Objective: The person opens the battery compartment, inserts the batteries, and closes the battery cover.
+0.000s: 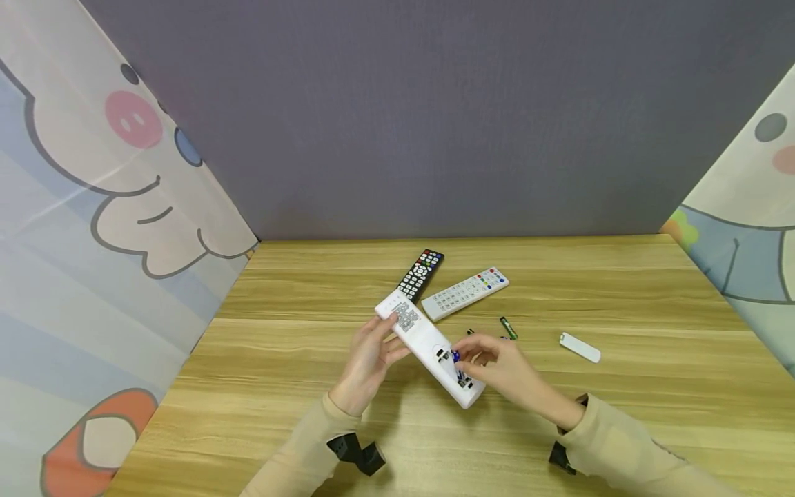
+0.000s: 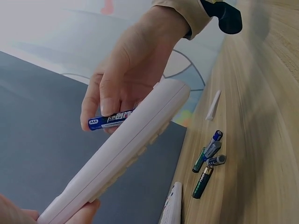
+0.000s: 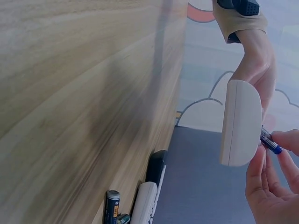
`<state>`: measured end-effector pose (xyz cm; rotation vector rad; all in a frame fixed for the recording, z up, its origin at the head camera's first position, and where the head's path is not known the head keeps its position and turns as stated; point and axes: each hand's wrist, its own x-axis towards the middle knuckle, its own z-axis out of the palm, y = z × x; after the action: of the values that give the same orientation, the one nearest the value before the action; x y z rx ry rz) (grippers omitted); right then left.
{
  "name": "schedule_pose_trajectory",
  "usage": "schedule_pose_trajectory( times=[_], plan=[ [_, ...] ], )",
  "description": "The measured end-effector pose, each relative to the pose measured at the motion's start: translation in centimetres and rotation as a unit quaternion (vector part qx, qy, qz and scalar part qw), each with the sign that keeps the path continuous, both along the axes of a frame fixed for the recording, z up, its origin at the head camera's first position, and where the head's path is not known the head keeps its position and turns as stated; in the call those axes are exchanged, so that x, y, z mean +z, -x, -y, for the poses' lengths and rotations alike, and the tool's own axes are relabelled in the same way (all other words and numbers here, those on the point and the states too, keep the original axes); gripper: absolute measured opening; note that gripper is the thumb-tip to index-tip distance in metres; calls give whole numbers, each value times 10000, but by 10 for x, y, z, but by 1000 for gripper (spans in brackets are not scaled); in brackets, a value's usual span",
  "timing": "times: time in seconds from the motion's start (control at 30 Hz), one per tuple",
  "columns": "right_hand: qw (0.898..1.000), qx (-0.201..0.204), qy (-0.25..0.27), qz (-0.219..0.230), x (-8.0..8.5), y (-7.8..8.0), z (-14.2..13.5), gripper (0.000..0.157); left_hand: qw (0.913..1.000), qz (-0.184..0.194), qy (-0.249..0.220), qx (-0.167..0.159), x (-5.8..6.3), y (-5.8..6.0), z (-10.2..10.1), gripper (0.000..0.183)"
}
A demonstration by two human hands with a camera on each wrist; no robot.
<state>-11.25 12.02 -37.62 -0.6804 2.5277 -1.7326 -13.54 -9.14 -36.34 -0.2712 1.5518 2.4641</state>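
Note:
My left hand (image 1: 366, 352) grips a white remote control (image 1: 428, 343) near one end, its back turned up and its battery compartment uncovered. My right hand (image 1: 504, 366) is at the opposite end, over the compartment. Between its thumb and fingers it pinches a blue AAA battery (image 2: 106, 121). In the left wrist view the battery stands out at an angle from the remote's back; its other end is hidden behind the remote. The right wrist view shows the blue end of the battery (image 3: 272, 142) between the fingertips, close to the remote's back.
Beyond the hands lie a black remote (image 1: 422, 271) and another white remote (image 1: 466, 293), buttons up. Several loose batteries, green (image 2: 202, 182) and blue (image 2: 217, 136), lie partly behind my right hand. A white battery cover (image 1: 580, 347) rests on the wooden table further right.

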Motion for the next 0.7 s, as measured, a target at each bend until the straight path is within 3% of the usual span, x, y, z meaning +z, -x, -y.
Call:
schedule_pose_trajectory(
  times=[0.4,0.7],
  plan=[
    [9949,173,-150,-982,-4,-1,2,19,10000,-72,-40,-10,1,-1,0,40],
    [9790,280,-245,-2004,-8,0,4,23,10000,-42,-58,6,2,-2,-1,40]
  ],
)
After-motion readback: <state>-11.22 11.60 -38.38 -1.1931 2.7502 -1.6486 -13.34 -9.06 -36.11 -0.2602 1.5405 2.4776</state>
